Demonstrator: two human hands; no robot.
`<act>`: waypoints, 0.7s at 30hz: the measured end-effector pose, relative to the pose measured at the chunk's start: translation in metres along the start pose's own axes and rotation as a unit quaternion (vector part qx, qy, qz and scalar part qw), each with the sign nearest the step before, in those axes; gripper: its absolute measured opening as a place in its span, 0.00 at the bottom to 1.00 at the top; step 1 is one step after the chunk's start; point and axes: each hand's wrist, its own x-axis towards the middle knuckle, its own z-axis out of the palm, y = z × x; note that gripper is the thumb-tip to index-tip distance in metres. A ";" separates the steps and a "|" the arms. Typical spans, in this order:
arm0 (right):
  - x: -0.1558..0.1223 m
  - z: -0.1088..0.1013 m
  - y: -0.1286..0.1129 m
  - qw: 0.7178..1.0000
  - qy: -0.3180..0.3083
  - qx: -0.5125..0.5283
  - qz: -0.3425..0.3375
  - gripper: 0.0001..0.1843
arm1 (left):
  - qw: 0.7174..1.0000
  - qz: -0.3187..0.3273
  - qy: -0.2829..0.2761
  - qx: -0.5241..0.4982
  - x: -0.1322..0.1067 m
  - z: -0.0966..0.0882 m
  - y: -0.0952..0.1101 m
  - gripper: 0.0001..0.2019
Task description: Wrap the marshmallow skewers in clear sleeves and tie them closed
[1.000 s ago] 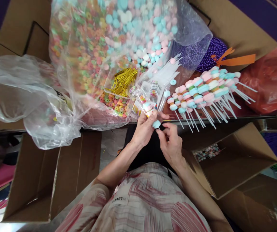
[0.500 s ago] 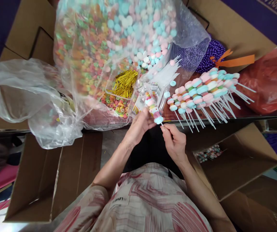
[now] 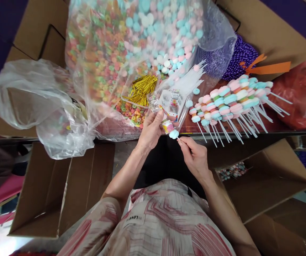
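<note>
My left hand (image 3: 151,131) is closed around the mouth of a small clear wrapper bag (image 3: 170,103) at the table's near edge. My right hand (image 3: 195,156) pinches the white stick end of a candy skewer (image 3: 171,128), whose pastel pieces point into that wrapper. A pale blue candy sits lowest on the skewer, just above my right fingertips. To the right lies a pile of finished candy skewers (image 3: 230,101) with white sticks fanned toward me.
A big clear bag of pastel and ring candies (image 3: 142,46) fills the table's back. A tray of gold twist ties (image 3: 141,90) lies beside loose white sticks (image 3: 187,76). Open cardboard boxes stand at lower left (image 3: 54,192) and right (image 3: 262,177). A red bag (image 3: 302,89) is far right.
The skewer has been drawn out lengthwise and its candy end has gone up into the wrapper. My right hand has shifted from the candy down to the stick's tip.
</note>
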 end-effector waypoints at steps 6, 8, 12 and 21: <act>0.003 0.017 0.002 0.996 0.042 -0.037 -0.066 0.11 | 1.000 0.008 -0.012 -0.008 -0.008 0.004 -0.009 0.20; 0.005 0.022 0.004 0.993 0.057 -0.049 -0.091 0.11 | 1.000 0.007 -0.016 -0.007 -0.010 0.004 -0.011 0.20; 0.006 0.025 0.004 0.993 0.056 -0.057 -0.090 0.11 | 0.999 -0.001 -0.030 -0.014 -0.012 0.002 -0.009 0.19; -0.013 0.012 -0.007 0.996 -0.029 0.050 0.061 0.11 | 0.999 0.033 -0.007 -0.032 -0.013 0.005 -0.008 0.17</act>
